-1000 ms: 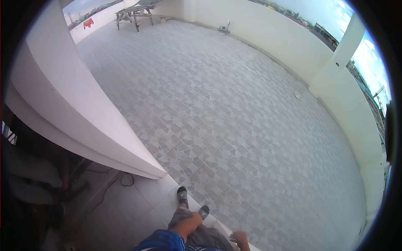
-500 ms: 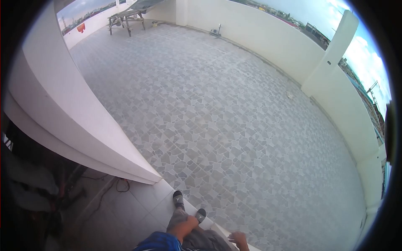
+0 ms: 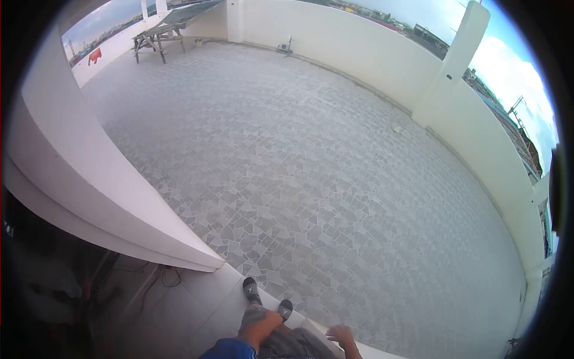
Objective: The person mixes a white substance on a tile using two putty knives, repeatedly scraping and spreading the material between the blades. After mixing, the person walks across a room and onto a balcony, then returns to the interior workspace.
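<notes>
At the bottom of the head view, my left hand (image 3: 272,319) lies over my left leg near the knee, below a blue sleeve (image 3: 230,349). Its fingers rest along the grey shorts (image 3: 254,316) and nothing shows in them. My right hand (image 3: 339,334) is beside my other leg, over the pale sill, with its fingers loosely stretched and nothing in them. Both feet wear dark slides with a light mark: the left slide (image 3: 252,289) and the right slide (image 3: 286,309) stand at the sill's edge.
A wide patterned tile floor (image 3: 287,179) spreads ahead, bounded by a white parapet wall (image 3: 335,33). A white pillar base (image 3: 119,185) stands at left. Behind it, cables (image 3: 171,276) lie on dim indoor tiles. A wooden sawhorse-like stand (image 3: 158,42) is far left.
My view has shifted slightly, so the floor and walls sit further left and higher. My right hand has risen a little with fingers more spread; my left hand stays on the leg.
</notes>
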The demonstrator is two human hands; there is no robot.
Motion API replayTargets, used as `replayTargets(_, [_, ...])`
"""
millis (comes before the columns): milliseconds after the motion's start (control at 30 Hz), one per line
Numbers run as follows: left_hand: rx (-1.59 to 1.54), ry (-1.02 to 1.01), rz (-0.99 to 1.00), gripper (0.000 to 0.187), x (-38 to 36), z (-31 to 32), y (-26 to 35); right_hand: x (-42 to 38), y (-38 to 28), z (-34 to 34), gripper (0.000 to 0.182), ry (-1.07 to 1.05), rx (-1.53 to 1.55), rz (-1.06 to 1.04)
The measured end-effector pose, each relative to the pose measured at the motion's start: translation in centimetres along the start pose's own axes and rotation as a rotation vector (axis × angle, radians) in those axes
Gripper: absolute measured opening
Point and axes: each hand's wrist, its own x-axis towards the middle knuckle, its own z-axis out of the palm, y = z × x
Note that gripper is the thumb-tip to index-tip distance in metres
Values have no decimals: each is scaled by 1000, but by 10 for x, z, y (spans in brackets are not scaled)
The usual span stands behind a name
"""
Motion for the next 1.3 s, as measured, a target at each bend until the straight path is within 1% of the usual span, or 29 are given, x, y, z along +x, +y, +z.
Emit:
replayTargets(133, [-4,-119,-1,30,10,28,-7,-2,10,0,27,28,60,50])
replayTargets(300, [17,-251,65,30,15,14,-29,-8,-1,6,28,85,30,35])
replayTargets(367, [37,-220,80,30,18,-3,-31,0,-9,-3,28,101,32,7])
replayTargets(500, [116,-51,69,31,14,-12,-14,-3,9,5,29,115,50,20])
replayTargets(533, [139,-61,70,31,8,-7,-11,-6,8,7,29,132,51,40])
replayTargets(600, [179,-78,69,32,1,6,-4,-11,14,6,29,86,24,-6])
replayTargets(633, [138,-111,41,33,7,8,-3,-10,15,3,29,60,8,-36])
replayTargets(700, [59,-194,-29,36,11,15,-9,7,38,-2,30,52,-167,-194])
replayTargets(733, [60,-240,-25,36,14,16,-12,13,42,-3,31,42,-259,-275])
replayTargets(833, [150,-433,61,38,37,9,-24,13,41,1,32,66,-222,-233])
replayTargets(900, [217,-584,107,39,54,10,-31,-7,7,14,32,167,-34,1])
replayTargets(933, [260,-627,131,39,63,10,-33,-8,4,13,32,157,-37,-13])
replayTargets(967, [312,-613,152,40,74,11,-35,-7,0,11,32,149,-37,-31])
replayTargets(1000, [353,-550,219,40,67,2,-31,-9,-1,12,33,143,-34,-41])
replayTargets(1100, [159,-190,162,41,32,-15,-19,-11,-5,14,32,184,-55,-6])
replayTargets(1133, [151,-177,152,41,28,-10,-14,-13,-6,15,32,176,-61,-23])
replayTargets(1200, [126,-147,131,41,29,23,-11,-16,-4,15,33,156,-83,-57])
replayTargets(1300, [131,-245,107,42,36,19,-9,-7,5,13,33,163,-93,-60])
